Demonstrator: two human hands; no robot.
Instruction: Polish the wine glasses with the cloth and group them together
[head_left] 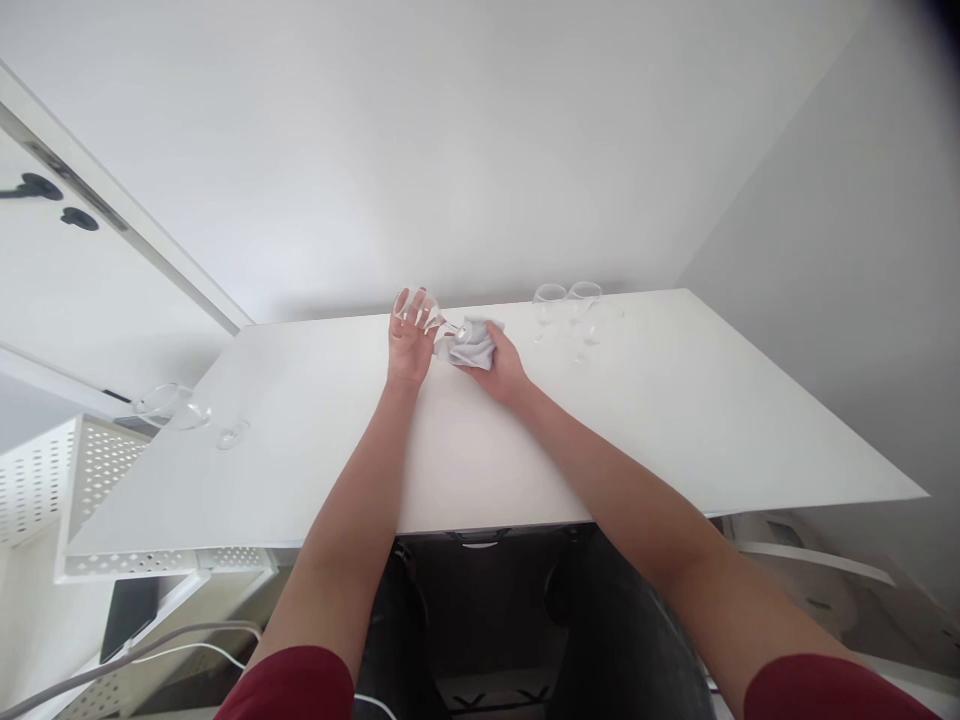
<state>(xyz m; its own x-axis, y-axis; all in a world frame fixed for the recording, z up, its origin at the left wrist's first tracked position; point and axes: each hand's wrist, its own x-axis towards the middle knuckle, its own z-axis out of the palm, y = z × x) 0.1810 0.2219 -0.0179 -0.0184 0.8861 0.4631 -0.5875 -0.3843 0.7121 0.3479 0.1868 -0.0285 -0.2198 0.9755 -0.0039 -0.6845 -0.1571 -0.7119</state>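
A person in red sleeves (292,685) holds a stemmed glass (417,311) over the far middle of a white table (480,460), its clear bowl tipped to the left and the fingers showing through it. The left hand (409,345) cups the bowl, fingers spread around it, while the right hand (501,362) is clamped on a pale grey cloth (472,345) folded about the foot. Just to the right, two clear glasses (568,303) stand side by side near the table's far edge; a faint round outline beside them may be another foot or only a reflection. At the left end sits a further clear glass (174,408), its foot toward the right, its bowl seen against the table's edge. The two bare forearms cross the near half of the tabletop, covering part of it. Beyond rises a plain white wall (450,150), with a door (52,260) and its black handle (37,187) at far left. A white perforated basket (109,462) and loose cables (187,632) lie below the table's left side, dark trousers (622,625) at the near edge.
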